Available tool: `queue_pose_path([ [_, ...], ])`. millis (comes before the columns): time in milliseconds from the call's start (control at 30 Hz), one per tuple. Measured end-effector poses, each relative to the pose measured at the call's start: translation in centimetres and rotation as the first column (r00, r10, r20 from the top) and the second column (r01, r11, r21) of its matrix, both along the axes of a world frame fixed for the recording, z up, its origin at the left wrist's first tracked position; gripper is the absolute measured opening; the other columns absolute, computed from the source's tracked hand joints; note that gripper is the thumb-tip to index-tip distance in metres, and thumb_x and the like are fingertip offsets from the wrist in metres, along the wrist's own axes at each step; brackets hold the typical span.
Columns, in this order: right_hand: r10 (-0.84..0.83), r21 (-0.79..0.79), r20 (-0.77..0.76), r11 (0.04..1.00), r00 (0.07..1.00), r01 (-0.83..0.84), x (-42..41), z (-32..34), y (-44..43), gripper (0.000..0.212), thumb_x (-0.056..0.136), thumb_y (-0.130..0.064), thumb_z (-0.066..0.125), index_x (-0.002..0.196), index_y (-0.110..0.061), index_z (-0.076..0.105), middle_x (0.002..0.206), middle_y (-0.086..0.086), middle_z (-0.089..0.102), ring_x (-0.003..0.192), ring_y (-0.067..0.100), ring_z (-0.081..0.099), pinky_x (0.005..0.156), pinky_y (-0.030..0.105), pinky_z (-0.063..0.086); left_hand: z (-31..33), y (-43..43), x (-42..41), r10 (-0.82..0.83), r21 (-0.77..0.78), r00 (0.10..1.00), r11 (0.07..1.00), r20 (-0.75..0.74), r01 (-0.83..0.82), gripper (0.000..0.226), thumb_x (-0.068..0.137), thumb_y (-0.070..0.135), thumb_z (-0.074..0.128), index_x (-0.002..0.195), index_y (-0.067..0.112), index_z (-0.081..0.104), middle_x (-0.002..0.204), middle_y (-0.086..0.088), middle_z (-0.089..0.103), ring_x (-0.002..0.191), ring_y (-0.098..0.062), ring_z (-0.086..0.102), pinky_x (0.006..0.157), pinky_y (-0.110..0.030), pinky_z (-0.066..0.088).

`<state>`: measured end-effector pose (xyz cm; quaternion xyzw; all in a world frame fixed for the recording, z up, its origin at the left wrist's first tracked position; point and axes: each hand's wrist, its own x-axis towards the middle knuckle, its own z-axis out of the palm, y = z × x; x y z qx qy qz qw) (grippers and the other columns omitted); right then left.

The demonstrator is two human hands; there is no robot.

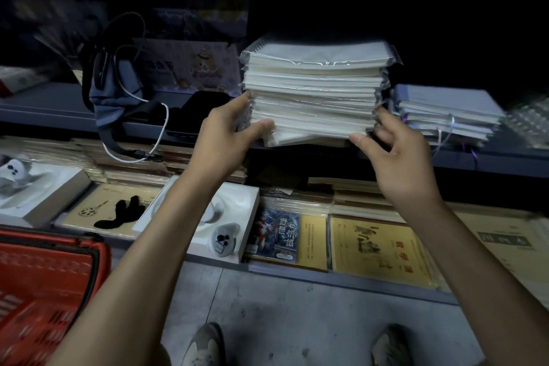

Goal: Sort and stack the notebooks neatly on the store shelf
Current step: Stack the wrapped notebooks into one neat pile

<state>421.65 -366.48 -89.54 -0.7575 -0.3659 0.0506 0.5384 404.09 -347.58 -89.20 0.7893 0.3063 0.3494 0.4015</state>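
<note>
A tall stack of white plastic-wrapped spiral notebooks (315, 92) stands on the grey store shelf (53, 104), its front edge overhanging the shelf lip. My left hand (228, 140) presses against the stack's lower left corner, thumb at the front and fingers up the side. My right hand (395, 151) is at the lower right corner, fingers spread and touching the wrapped edges. A shorter stack of blue-covered notebooks (445, 113) lies on the shelf just right of the white stack.
A blue bag with a white cable (116, 83) sits on the shelf to the left. Below lie exercise books (377, 249), white boxes (225, 217) and brown paper stacks. A red shopping basket (44, 285) stands at lower left on the concrete floor.
</note>
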Motion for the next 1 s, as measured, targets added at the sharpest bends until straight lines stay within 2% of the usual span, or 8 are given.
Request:
queue_pose_path([
  [167, -0.022, 0.062, -0.015, 0.998, 1.0, 0.023, 0.1, -0.6, 0.3, 0.067, 0.098, -0.029, 0.068, 0.158, -0.02, 0.038, 0.157, -0.005, 0.045, 0.13, -0.005, 0.042, 0.104, 0.009, 0.035, -0.8, 0.2, 0.1, 0.008, -0.048, 0.992, 0.999, 0.127, -0.002, 0.085, 0.077, 0.064, 0.082, 0.143, 0.014, 0.063, 0.133, -0.002, 0.073, 0.127, -0.017, 0.067, 0.109, -0.048, 0.053],
  [300, -0.042, 0.106, -0.051, 0.993, 0.998, 0.047, 0.4, -1.2, 0.8, 0.067, 0.098, -0.027, 0.07, 0.156, -0.018, 0.039, 0.153, 0.0, 0.051, 0.128, -0.007, 0.043, 0.088, -0.009, 0.032, -1.0, -0.2, 0.5, 0.046, -0.06, 0.988, 0.997, 0.149, -0.037, 0.08, 0.081, 0.053, 0.082, 0.147, 0.013, 0.06, 0.135, -0.003, 0.072, 0.128, -0.014, 0.066, 0.111, -0.044, 0.052],
  [467, -0.049, 0.141, -0.09, 0.988, 0.995, 0.061, 0.4, -1.2, 1.0, 0.066, 0.095, -0.024, 0.072, 0.154, -0.017, 0.043, 0.15, 0.001, 0.054, 0.125, -0.006, 0.047, 0.091, -0.005, 0.035, -1.1, -0.4, 0.8, 0.058, -0.056, 0.989, 0.997, 0.134, -0.051, 0.079, 0.078, 0.061, 0.079, 0.141, 0.015, 0.066, 0.132, -0.004, 0.073, 0.128, -0.017, 0.066, 0.11, -0.047, 0.053],
  [600, -0.05, 0.153, -0.113, 0.986, 0.992, 0.068, 0.4, -0.9, 1.0, 0.065, 0.093, -0.02, 0.075, 0.152, -0.015, 0.047, 0.145, 0.0, 0.057, 0.123, -0.007, 0.049, 0.09, -0.005, 0.037, -0.8, -0.6, 0.7, 0.081, -0.055, 0.991, 0.996, 0.107, -0.075, 0.074, 0.085, 0.046, 0.084, 0.147, 0.013, 0.06, 0.136, -0.002, 0.071, 0.131, -0.014, 0.063, 0.112, -0.044, 0.051],
  [700, -0.055, 0.146, -0.118, 0.987, 0.992, 0.072, 0.4, -0.5, 0.7, 0.066, 0.092, -0.021, 0.076, 0.152, -0.016, 0.048, 0.148, 0.001, 0.057, 0.13, 0.001, 0.051, 0.101, 0.008, 0.042, -0.3, -0.9, 0.6, 0.095, -0.028, 0.993, 0.995, 0.069, -0.094, 0.072, 0.087, 0.039, 0.085, 0.148, 0.012, 0.058, 0.14, 0.001, 0.068, 0.133, -0.008, 0.06, 0.115, -0.04, 0.049],
  [800, -0.043, 0.075, -0.049, 0.996, 0.998, 0.047, 0.5, 0.0, 0.3, 0.07, 0.093, -0.024, 0.076, 0.154, -0.016, 0.044, 0.153, -0.001, 0.052, 0.137, 0.008, 0.049, 0.115, 0.032, 0.043, 0.1, -2.2, 0.3, 0.094, 0.053, 0.995, 0.994, -0.023, -0.092, 0.086, 0.084, 0.052, 0.084, 0.155, 0.018, 0.05, 0.152, 0.002, 0.058, 0.143, -0.011, 0.049, 0.12, -0.035, 0.04],
  [900, -0.022, 0.043, -0.016, 0.999, 1.0, 0.023, 0.6, 0.4, 0.0, 0.075, 0.093, -0.026, 0.076, 0.158, -0.023, 0.038, 0.153, -0.007, 0.05, 0.14, 0.006, 0.046, 0.113, 0.028, 0.039, -0.2, -3.6, 0.6, 0.182, 0.218, 0.969, 0.965, -0.169, -0.144, 0.1, 0.074, 0.068, 0.081, 0.157, 0.028, 0.041, 0.15, 0.002, 0.053, 0.146, -0.023, 0.038, 0.12, -0.043, 0.03],
  [1000, 0.007, -0.044, 0.021, 0.999, 1.0, -0.006, 0.6, 0.5, 0.2, 0.078, 0.093, -0.035, 0.074, 0.159, -0.028, 0.033, 0.145, -0.019, 0.045, 0.133, 0.002, 0.043, 0.106, 0.026, 0.035, -0.7, -3.5, 1.2, 0.148, 0.164, 0.985, 0.978, -0.09, -0.132, 0.095, 0.065, 0.076, 0.078, 0.145, 0.035, 0.047, 0.135, 0.01, 0.066, 0.132, -0.019, 0.056, 0.116, -0.049, 0.04],
])
